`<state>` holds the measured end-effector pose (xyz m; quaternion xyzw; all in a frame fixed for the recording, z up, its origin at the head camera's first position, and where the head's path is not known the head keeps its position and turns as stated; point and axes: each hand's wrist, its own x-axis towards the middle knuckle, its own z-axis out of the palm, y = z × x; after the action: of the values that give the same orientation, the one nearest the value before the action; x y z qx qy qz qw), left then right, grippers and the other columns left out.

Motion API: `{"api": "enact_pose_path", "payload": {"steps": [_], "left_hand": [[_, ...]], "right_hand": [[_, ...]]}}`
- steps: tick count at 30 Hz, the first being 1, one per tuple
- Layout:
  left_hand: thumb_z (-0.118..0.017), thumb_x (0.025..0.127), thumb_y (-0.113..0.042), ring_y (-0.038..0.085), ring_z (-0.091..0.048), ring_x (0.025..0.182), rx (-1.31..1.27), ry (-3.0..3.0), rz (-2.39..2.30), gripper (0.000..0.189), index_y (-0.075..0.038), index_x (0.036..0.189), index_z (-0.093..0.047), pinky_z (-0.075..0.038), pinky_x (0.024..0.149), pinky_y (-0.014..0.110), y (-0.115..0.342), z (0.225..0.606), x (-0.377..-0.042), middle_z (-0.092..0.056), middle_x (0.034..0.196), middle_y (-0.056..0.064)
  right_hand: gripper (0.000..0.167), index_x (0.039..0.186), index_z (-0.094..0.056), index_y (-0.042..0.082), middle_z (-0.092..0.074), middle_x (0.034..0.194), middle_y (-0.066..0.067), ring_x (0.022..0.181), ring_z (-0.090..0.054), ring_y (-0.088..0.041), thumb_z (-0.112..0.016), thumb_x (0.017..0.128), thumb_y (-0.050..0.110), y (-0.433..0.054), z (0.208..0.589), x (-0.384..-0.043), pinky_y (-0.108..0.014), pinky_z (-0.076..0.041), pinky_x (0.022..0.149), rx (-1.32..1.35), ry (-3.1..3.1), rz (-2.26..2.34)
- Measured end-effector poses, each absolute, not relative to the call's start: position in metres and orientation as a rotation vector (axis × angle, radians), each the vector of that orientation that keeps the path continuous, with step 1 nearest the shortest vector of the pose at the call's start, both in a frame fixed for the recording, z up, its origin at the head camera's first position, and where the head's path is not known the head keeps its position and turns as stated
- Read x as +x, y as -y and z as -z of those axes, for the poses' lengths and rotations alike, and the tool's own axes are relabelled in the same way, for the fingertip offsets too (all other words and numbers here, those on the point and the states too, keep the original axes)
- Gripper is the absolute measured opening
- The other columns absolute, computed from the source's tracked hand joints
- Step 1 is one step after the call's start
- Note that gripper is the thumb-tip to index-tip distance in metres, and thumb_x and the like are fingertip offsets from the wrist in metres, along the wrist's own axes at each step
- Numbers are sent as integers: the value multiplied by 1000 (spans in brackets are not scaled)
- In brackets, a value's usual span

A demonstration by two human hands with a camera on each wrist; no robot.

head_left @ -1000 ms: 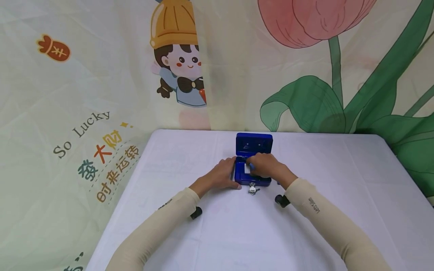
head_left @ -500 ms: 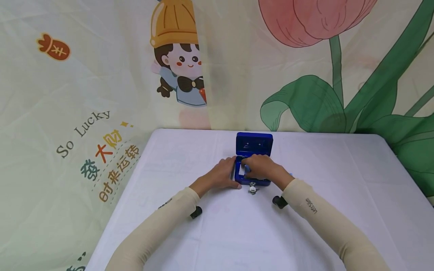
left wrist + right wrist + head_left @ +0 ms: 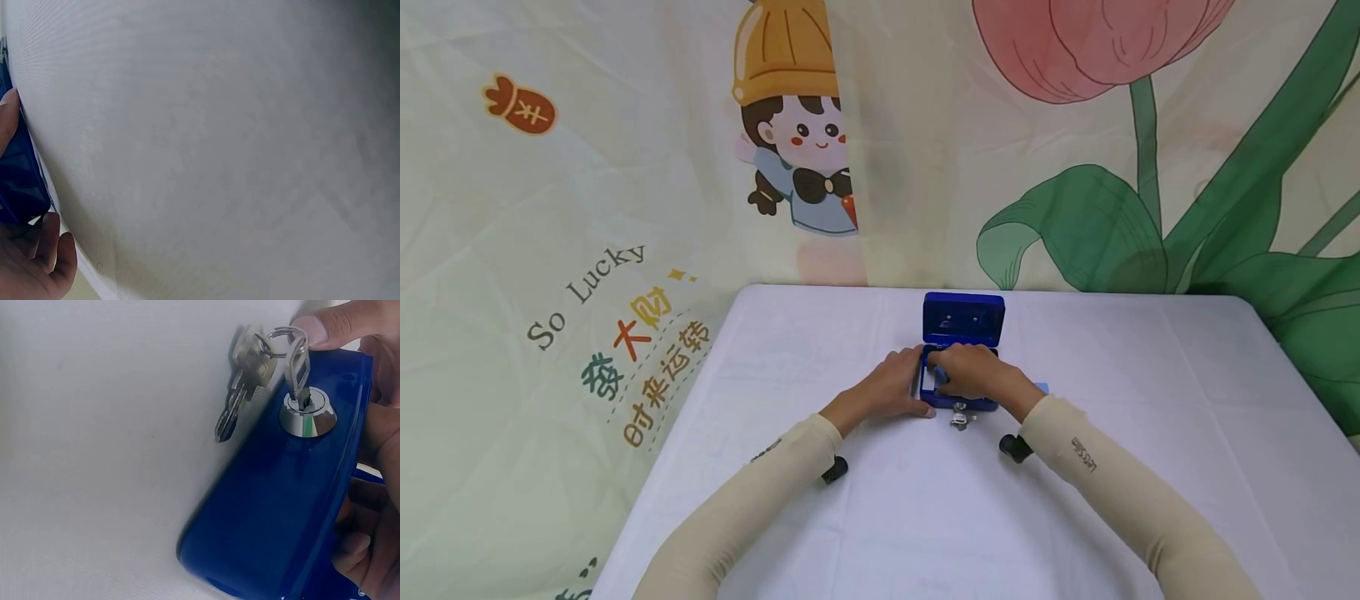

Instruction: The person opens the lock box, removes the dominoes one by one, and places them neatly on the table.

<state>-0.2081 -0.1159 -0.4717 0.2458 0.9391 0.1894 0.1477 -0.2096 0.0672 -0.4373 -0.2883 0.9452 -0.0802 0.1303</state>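
A blue cash box (image 3: 958, 403) stands with its lid (image 3: 964, 317) raised. My left hand (image 3: 891, 387) holds its left side, the thumb at the front corner and the fingers (image 3: 50, 244) by the rear corner. My right hand (image 3: 972, 371) reaches inside with bent fingers, pinching a small blue item (image 3: 941, 375) mostly covered by the hand. White shows inside the box beside that item. A key sits in the silver lock (image 3: 307, 415) on the front wall, and a second key (image 3: 240, 384) hangs from the same ring.
White cloth covers the table (image 3: 910, 517), with a printed curtain (image 3: 917, 167) behind its far edge. Just right of the box, a light-blue item (image 3: 1042, 387) shows beyond my right wrist. Dark wrist cameras (image 3: 1015, 448) sit under both sleeves.
My right hand has shifted a little left inside the box, with the small blue item. The light-blue item beyond the wrist has come into sight. My left hand has stayed put.
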Motion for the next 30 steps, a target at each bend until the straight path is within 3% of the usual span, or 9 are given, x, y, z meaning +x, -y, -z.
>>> {"api": "enact_pose_path", "payload": {"steps": [23,30], "left_hand": [[-86,75,-50,31,-41,139,679,-2689,-569,117,-6,160,-18,-34,118,47,115,473,-208,-39,157,14],[-87,74,-48,30,-44,133,718,-2694,-597,116,-9,159,-19,-36,116,46,116,473,-209,-44,153,14]], "right_hand": [[51,129,-66,6,-73,120,-11,102,-70,-27,-79,88,34,-66,442,-210,-48,-56,92,-828,-2789,226],[45,119,-70,5,-75,108,-10,89,-68,-22,-80,86,34,-71,442,-209,-43,-58,87,-786,-2810,221]]}}
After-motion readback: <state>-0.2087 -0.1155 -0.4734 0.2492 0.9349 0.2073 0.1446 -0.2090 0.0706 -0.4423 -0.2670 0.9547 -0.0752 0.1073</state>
